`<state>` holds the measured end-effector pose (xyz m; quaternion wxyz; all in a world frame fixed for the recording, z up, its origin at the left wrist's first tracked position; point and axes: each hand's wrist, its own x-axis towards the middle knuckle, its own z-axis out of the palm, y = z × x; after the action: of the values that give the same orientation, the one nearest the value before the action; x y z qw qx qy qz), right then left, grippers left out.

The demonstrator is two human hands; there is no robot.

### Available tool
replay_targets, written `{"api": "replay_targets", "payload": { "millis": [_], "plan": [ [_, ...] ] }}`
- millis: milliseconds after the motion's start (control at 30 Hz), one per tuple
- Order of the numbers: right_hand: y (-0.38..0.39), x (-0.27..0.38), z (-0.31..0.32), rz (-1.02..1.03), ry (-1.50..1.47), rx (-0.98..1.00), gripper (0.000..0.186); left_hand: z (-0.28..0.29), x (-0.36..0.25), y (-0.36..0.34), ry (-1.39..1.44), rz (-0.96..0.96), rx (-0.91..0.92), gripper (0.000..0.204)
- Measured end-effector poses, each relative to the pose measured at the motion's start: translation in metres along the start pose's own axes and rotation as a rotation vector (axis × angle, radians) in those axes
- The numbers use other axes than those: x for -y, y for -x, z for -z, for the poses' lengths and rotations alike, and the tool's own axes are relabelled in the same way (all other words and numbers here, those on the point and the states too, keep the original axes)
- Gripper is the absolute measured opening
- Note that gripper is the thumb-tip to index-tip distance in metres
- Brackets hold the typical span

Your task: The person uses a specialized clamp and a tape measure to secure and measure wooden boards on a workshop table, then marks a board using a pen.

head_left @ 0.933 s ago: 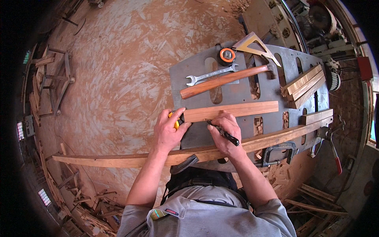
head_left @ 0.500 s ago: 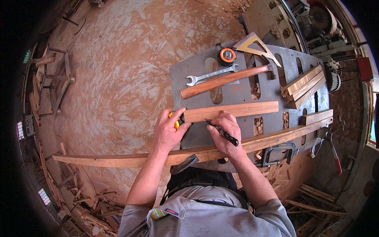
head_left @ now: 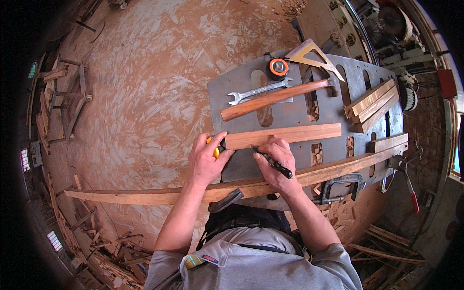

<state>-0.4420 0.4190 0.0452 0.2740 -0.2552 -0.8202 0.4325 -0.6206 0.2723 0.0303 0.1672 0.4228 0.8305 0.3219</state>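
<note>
My left hand (head_left: pixel 205 158) is closed around a small yellow-and-black tool (head_left: pixel 213 145) at the left end of a short reddish wooden board (head_left: pixel 299 134). Fingers hide most of that tool, so its kind is unclear. In my right hand (head_left: pixel 278 162) is a black pen-like marking tool (head_left: pixel 278 167), its tip at the board's near edge, not far from the left end. The board lies flat on a grey metal bench (head_left: pixel 241 166). Just beyond it rest a wooden-handled hammer (head_left: pixel 278 100), an open-ended wrench (head_left: pixel 258 92) and an orange-and-black tape measure (head_left: pixel 278 68).
A long wooden strip (head_left: pixel 145 197) crosses under my forearms along the near bench edge, beside a C-clamp (head_left: pixel 340 186) and locking pliers (head_left: pixel 408 181). A triangular square (head_left: pixel 314 55) and stacked wood pieces (head_left: pixel 374 106) sit farther right. Scrap wood (head_left: pixel 130 256) litters the floor.
</note>
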Motion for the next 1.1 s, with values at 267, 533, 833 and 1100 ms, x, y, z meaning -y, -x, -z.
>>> {"api": "replay_targets", "payload": {
  "millis": [267,533,833,1100],
  "plan": [
    [0.0009,-0.0010,-0.0009,-0.011,-0.006,-0.003,0.020,0.0004,0.0002,-0.0001,-0.009,0.011,0.018,0.057],
    [0.0016,-0.0027,-0.0004,-0.002,-0.001,0.006,0.019,0.0012,-0.0011,-0.0003,-0.015,0.015,0.019,0.057],
    [0.0006,-0.0022,0.0002,0.019,0.000,0.010,0.019,-0.0009,0.0020,0.0002,-0.011,-0.009,-0.002,0.057],
    [0.0000,-0.0004,0.0023,0.011,-0.026,0.023,0.020,0.0003,0.0009,0.0002,-0.012,0.004,0.005,0.056]
  ]
}}
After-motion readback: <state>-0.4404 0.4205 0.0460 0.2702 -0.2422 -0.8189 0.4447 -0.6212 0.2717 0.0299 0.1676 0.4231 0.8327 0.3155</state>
